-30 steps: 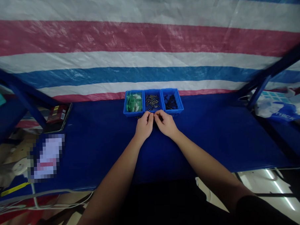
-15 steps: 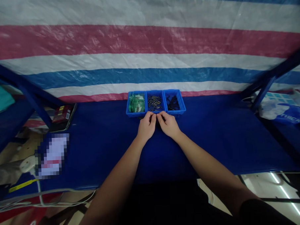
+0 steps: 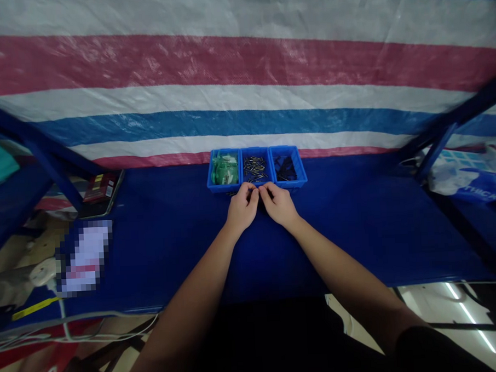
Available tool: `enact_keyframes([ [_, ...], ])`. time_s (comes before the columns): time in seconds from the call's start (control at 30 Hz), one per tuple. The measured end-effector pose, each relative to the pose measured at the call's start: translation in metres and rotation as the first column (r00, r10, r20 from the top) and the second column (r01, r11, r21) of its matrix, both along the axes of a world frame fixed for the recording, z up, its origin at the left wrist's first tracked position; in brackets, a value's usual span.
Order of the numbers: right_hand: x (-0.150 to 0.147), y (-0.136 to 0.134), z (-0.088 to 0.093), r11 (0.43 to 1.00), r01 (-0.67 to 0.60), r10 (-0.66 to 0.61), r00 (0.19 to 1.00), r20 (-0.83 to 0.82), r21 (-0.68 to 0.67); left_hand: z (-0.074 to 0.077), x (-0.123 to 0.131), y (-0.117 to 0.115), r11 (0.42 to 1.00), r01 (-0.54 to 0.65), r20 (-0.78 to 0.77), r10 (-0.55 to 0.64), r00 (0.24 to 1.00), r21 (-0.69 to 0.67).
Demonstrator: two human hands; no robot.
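My left hand point(image 3: 243, 206) and my right hand point(image 3: 278, 203) meet at the fingertips, just in front of three blue bins. Both are closed in a pinch, and whatever lies between the fingers is hidden by them. Right beyond my fingers is the middle bin point(image 3: 268, 177), with many small metal pins or screws point(image 3: 254, 167) loose in it. The left bin point(image 3: 210, 179) holds green and clear plastic packets point(image 3: 225, 169). Small dark pieces point(image 3: 286, 169) lie in the right bin point(image 3: 301, 172). A few small dark bits point(image 3: 232, 194) show beside my left hand at the bins' front.
The bins stand at the back of a blue tabletop point(image 3: 356, 225), against a striped plastic sheet point(image 3: 242, 60). At the left lie a red box point(image 3: 100, 188), a blurred-out flat item point(image 3: 84, 256) and white cables point(image 3: 64, 314). A plastic-wrapped package point(image 3: 465, 176) sits at the right, by the blue frame.
The view has shifted very slightly. My hands keep the same pinched pose at the bins' front, with no clear movement of any object.
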State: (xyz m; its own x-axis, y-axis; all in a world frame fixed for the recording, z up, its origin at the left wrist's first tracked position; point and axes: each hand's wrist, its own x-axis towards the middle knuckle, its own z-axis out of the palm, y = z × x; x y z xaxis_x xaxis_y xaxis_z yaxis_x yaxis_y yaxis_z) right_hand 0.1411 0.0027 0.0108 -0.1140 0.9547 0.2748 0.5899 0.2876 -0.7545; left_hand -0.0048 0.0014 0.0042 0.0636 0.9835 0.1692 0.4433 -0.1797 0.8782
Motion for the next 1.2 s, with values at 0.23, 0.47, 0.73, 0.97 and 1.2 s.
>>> enact_keyframes([
  [0.23, 0.0011, -0.0006, 0.0004, 1.0, -0.005, 0.005, 0.999, -0.037, -0.007, -0.0003, -0.0001, -0.0006, 1.0, -0.002, -0.027, 0.003, 1.0, 0.004],
  [0.47, -0.0024, -0.0016, -0.0022, 0.997, -0.064, 0.07, 0.988, -0.136, 0.05, -0.0002, -0.0012, 0.0004, 1.0, -0.016, -0.028, 0.016, 0.999, -0.003],
  [0.73, -0.0012, -0.0009, -0.0021, 0.997, -0.018, 0.025, 0.996, -0.088, 0.077, -0.0008, -0.0008, 0.0009, 1.0, -0.012, -0.024, 0.012, 1.0, 0.008],
  [0.97, -0.001, -0.0025, 0.0006, 0.999, 0.001, 0.001, 0.999, -0.039, 0.048, -0.0013, -0.0003, 0.0003, 1.0, -0.01, -0.002, 0.01, 1.0, 0.008],
  [1.2, -0.0004, -0.0013, 0.0001, 0.999, -0.012, 0.013, 1.0, -0.007, 0.045, 0.0002, 0.0001, 0.0, 1.0, -0.011, -0.009, 0.011, 1.0, 0.013],
])
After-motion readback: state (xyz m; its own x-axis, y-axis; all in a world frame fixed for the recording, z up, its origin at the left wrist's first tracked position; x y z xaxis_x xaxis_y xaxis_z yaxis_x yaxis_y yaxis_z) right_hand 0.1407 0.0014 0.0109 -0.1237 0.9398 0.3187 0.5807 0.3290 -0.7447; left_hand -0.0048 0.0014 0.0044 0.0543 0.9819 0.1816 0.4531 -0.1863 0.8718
